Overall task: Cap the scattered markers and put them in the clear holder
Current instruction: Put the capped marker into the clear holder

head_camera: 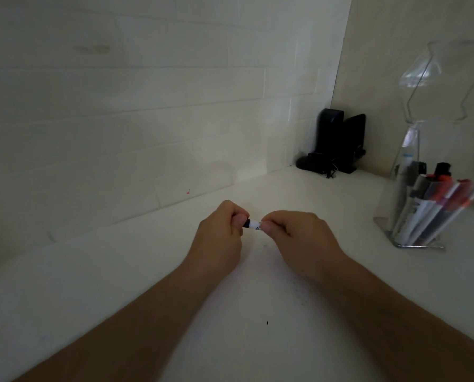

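Observation:
Both my hands meet over the middle of the white desk, holding one marker (255, 224) between them. My left hand (221, 235) is closed around its black cap end. My right hand (303, 235) is closed around the white barrel. Only a short stretch of black cap and white barrel shows between my fingers. The cap sits against the barrel; whether it is fully seated is hidden. The clear holder (384, 224) stands at the right of the desk, apart from my hands, with several markers leaning inside it, some with red or orange caps.
A tall clear glass vessel (445, 86) stands behind the holder at the far right. A black stand-like object (337, 142) with a cable sits in the back corner. White walls (136, 111) close the desk at back and right.

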`<state>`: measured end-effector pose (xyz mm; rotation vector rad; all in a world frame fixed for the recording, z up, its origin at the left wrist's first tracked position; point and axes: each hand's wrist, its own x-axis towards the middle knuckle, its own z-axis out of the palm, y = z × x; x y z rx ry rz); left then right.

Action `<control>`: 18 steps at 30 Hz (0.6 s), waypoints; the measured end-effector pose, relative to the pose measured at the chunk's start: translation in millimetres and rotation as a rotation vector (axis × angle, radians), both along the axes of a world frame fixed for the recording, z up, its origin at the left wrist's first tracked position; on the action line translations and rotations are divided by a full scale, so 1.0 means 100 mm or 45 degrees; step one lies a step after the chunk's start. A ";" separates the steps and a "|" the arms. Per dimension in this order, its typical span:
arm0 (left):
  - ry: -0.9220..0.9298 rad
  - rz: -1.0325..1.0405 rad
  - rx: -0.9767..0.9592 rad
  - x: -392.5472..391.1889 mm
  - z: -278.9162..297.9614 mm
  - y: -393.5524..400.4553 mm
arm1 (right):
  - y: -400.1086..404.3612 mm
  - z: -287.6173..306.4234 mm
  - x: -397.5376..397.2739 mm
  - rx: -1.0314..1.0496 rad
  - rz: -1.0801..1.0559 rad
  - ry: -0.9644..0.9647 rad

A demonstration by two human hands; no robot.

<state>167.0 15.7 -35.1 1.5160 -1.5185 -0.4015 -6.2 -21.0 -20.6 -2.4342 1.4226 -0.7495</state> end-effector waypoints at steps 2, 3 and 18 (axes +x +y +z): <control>-0.017 -0.005 -0.004 -0.01 0.00 0.00 | 0.01 0.00 0.00 0.044 -0.009 -0.030; -0.022 -0.010 -0.006 -0.01 0.00 0.00 | 0.02 0.00 0.00 0.059 -0.011 -0.034; -0.176 -0.220 -0.121 -0.38 0.40 0.10 | 0.13 0.49 -0.47 -0.085 0.099 0.256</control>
